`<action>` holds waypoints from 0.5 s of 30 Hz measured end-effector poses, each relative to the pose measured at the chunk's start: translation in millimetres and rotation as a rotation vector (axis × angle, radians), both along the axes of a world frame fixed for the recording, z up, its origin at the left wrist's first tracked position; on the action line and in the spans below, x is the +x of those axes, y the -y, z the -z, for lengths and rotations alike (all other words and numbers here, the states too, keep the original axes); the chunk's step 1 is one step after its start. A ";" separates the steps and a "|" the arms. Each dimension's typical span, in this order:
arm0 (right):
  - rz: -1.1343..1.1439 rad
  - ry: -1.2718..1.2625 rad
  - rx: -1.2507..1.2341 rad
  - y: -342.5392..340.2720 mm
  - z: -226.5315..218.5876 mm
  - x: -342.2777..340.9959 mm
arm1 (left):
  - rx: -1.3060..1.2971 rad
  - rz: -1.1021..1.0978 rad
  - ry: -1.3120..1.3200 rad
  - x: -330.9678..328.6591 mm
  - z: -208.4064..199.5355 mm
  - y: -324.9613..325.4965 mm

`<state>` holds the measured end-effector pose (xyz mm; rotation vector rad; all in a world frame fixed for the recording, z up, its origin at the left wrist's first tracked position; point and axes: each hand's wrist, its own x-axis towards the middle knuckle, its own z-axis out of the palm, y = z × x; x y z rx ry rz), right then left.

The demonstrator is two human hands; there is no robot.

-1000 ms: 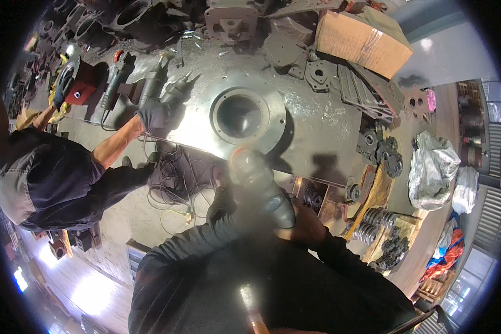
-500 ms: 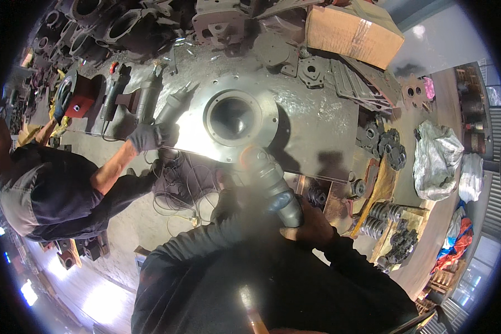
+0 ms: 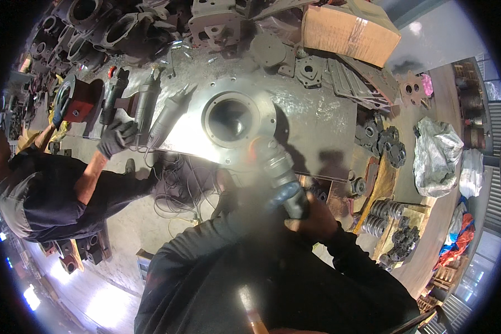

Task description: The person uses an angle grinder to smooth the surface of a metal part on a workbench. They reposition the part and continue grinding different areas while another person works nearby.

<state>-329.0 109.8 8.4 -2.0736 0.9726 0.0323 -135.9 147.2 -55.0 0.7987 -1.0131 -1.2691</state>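
Observation:
A dark power grinder (image 3: 278, 162) with an orange-edged head slants across the near rim of a round metal flange (image 3: 266, 114). My right hand (image 3: 315, 218) is wrapped round the grinder's rear end. On its middle lies my left hand (image 3: 285, 192), where a blue patch shows; its fingers are partly lost in a blurred smear, but they appear closed round the body. The flange lies flat on the metal bench, with a wide bore and small bolt holes around its rim. The grinder's head touches or hovers over the rim; I cannot tell which.
A co-worker's gloved hand (image 3: 117, 139) is at left, beside several power tools (image 3: 170, 116) with cords. A red-sided casting (image 3: 79, 106) stands beyond. Castings crowd the back, near a cardboard box (image 3: 350, 33). Springs (image 3: 385, 209) and gears (image 3: 394, 153) lie at right.
The co-worker's gloved hand has let go of the nearest power tool and moved left. My grinder and both my hands have shifted only slightly, the head up a little.

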 end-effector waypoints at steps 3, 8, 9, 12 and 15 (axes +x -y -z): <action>-0.109 0.150 -0.280 5.3 5.1 -4.8 | -0.054 0.184 0.075 8.3 -3.7 17.2; 0.109 0.010 0.131 -9.5 -6.8 11.4 | 0.373 0.097 -0.029 23.5 -23.7 -8.3; 0.121 -0.017 0.169 -12.2 -9.0 15.8 | 0.372 0.080 -0.032 25.1 -25.6 -15.9; 0.051 -0.134 0.169 -9.3 -10.7 21.7 | 0.357 0.072 -0.032 26.6 -18.6 -25.0; 0.116 -0.175 0.266 4.6 -6.2 14.6 | 0.166 0.125 0.194 24.1 9.6 -7.0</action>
